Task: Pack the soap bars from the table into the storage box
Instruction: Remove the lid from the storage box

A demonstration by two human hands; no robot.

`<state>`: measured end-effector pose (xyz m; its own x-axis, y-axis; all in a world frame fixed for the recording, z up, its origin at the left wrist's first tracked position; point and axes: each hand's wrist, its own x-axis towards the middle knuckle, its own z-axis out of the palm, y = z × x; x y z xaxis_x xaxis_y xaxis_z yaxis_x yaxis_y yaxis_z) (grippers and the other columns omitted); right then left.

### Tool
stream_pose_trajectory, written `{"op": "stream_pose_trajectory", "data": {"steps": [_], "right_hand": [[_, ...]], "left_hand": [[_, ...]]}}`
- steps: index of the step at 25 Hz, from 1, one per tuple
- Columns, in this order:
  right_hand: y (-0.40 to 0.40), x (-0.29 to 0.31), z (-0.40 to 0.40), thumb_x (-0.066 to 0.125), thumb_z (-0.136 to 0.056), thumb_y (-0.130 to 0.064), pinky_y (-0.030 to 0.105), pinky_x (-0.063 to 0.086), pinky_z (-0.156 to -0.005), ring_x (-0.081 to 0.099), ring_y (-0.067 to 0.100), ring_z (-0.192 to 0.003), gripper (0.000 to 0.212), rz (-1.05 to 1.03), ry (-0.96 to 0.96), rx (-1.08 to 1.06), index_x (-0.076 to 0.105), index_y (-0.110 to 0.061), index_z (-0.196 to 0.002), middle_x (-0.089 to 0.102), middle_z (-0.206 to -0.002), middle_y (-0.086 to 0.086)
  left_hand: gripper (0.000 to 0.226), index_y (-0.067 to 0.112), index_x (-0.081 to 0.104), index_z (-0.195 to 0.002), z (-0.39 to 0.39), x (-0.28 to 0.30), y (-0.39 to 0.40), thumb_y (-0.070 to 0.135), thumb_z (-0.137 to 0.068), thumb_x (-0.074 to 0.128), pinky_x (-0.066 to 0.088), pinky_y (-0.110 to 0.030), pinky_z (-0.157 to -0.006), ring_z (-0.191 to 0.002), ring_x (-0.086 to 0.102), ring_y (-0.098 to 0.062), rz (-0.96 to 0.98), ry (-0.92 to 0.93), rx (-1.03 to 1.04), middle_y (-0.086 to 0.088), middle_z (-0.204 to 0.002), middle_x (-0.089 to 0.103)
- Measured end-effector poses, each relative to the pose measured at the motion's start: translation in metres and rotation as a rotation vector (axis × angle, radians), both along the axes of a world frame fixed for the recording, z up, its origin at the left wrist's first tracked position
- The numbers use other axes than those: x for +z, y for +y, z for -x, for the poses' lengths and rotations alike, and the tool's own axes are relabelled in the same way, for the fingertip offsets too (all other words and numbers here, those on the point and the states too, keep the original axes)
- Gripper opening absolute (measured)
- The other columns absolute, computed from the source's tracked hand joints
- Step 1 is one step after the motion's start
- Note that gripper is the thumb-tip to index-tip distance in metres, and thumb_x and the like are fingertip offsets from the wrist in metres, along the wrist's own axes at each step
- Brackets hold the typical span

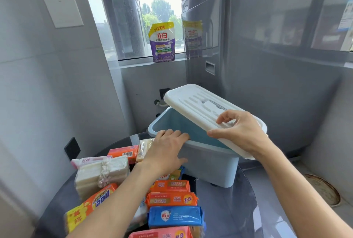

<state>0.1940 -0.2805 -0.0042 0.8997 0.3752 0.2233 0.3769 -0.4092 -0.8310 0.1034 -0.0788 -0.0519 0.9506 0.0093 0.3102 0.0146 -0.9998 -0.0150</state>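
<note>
A light blue storage box [208, 165] stands on a dark round table [235, 205], its inside bare. Its white lid [193, 102] is tilted up and shifted to the right, uncovering the left half. My right hand [240, 132] grips the lid's near edge, thumb under and fingers on top. My left hand [164, 151] rests on the box's near left rim, fingers curled over it. Several wrapped soap bars lie on the table to the left and front: orange packs [172, 198], a blue pack [175, 216], a pink pack [162, 234], a white bundle [101, 174], a yellow-orange pack [89, 207].
A grey washing machine [267, 56] rises right behind the box. A purple detergent pouch [162, 43] stands on the window sill. A grey wall closes the left side. A round floor drain cover [322, 190] lies at lower right.
</note>
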Motion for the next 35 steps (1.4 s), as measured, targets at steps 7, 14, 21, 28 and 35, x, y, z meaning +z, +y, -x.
{"op": "stream_pose_trajectory", "data": {"steps": [7,14,21,28,35], "right_hand": [[-0.011,0.014,-0.006,0.09,-0.057,-0.038,0.029,0.042,-0.062,0.057,0.013,-0.069,0.034,-0.171,0.056,-0.036,0.068,-0.02,-0.078,0.061,-0.079,-0.008],[-0.033,0.014,-0.017,0.084,-0.065,-0.038,0.026,0.031,-0.052,0.043,0.013,-0.052,0.029,-0.447,0.337,-0.006,0.069,-0.017,-0.079,0.053,-0.064,0.002],[-0.008,-0.02,-0.007,0.085,-0.065,-0.036,0.026,0.031,-0.051,0.043,0.014,-0.051,0.045,-0.247,0.379,-0.052,0.066,0.0,-0.084,0.055,-0.06,-0.001],[0.042,-0.089,-0.001,0.073,-0.052,-0.056,0.035,0.039,-0.078,0.061,0.014,-0.085,0.039,0.381,0.071,-0.017,0.063,-0.028,-0.077,0.065,-0.083,-0.012],[0.058,-0.127,0.0,0.068,-0.074,-0.049,0.038,0.03,-0.082,0.051,0.022,-0.114,0.034,0.754,-0.161,0.081,0.066,-0.033,-0.104,0.058,-0.118,-0.006]], "left_hand": [[0.035,0.021,0.062,-0.088,0.007,-0.032,0.006,0.001,-0.066,0.081,0.043,-0.035,-0.064,-0.068,0.052,-0.022,-0.129,-0.324,-0.017,0.002,-0.078,0.062],[0.034,0.017,0.069,-0.084,0.011,-0.01,0.031,-0.013,-0.068,0.069,0.03,-0.035,-0.062,-0.066,0.051,-0.027,-0.251,-0.572,0.137,-0.002,-0.074,0.062],[0.046,0.02,0.077,-0.093,0.027,0.026,0.061,-0.015,-0.064,0.07,0.023,-0.039,-0.07,-0.076,0.055,-0.032,-0.152,-0.781,0.389,-0.003,-0.085,0.066],[0.048,0.021,0.075,-0.096,0.03,0.03,0.057,-0.015,-0.066,0.066,0.023,-0.037,-0.071,-0.077,0.053,-0.031,-0.113,-0.797,0.354,0.0,-0.086,0.064],[0.051,0.023,0.077,-0.093,0.024,0.011,0.048,-0.017,-0.062,0.073,0.024,-0.036,-0.071,-0.075,0.057,-0.029,-0.132,-0.733,0.257,0.002,-0.084,0.066]]}}
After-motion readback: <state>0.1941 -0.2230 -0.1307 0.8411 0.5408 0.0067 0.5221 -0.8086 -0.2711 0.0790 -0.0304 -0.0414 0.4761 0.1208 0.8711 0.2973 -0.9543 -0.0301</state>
